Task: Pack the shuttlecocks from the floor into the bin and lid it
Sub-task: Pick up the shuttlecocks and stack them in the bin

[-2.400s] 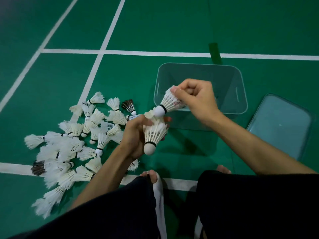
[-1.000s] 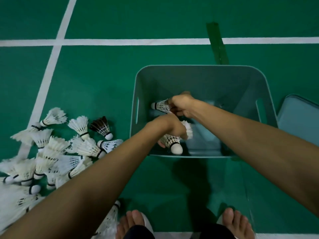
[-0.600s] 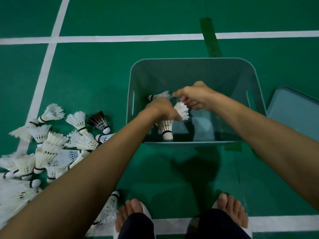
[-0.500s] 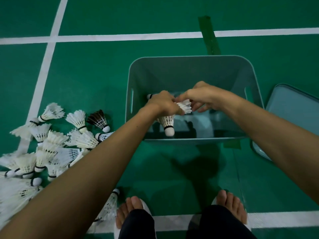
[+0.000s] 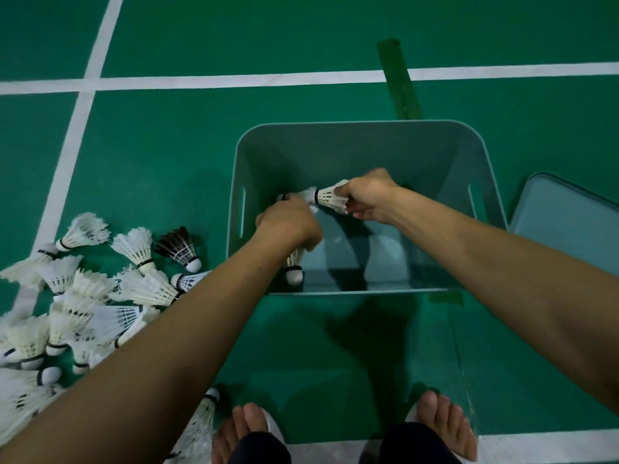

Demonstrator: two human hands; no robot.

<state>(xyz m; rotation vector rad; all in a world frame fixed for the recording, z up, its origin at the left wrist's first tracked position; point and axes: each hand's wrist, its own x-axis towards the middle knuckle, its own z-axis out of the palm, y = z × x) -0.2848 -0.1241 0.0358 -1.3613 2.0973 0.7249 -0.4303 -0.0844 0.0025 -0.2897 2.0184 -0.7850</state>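
A grey-green plastic bin (image 5: 351, 135) stands on the court floor in front of me. Both my hands are inside it. My right hand (image 5: 370, 195) grips a white shuttlecock (image 5: 330, 196) by its feathers, cork pointing left. My left hand (image 5: 289, 226) is closed on another white shuttlecock (image 5: 294, 266) that hangs cork down near the bin's front wall. A third shuttlecock (image 5: 283, 196) lies on the bin floor behind my left hand. A pile of white shuttlecocks (image 5: 83, 296) and one dark one (image 5: 179, 247) lies on the floor to the left.
The bin's lid (image 5: 566, 222) lies flat on the floor to the right of the bin. My bare feet (image 5: 442, 426) stand on a white court line at the bottom. A stray shuttlecock (image 5: 204, 416) lies beside my left foot. Dark green tape (image 5: 398, 78) crosses the far line.
Both hands carried shuttlecocks from beside the pile into the bin. One shuttlecock now lies on the bin floor. In the last half second my right hand took a shuttlecock and drew it rightwards.
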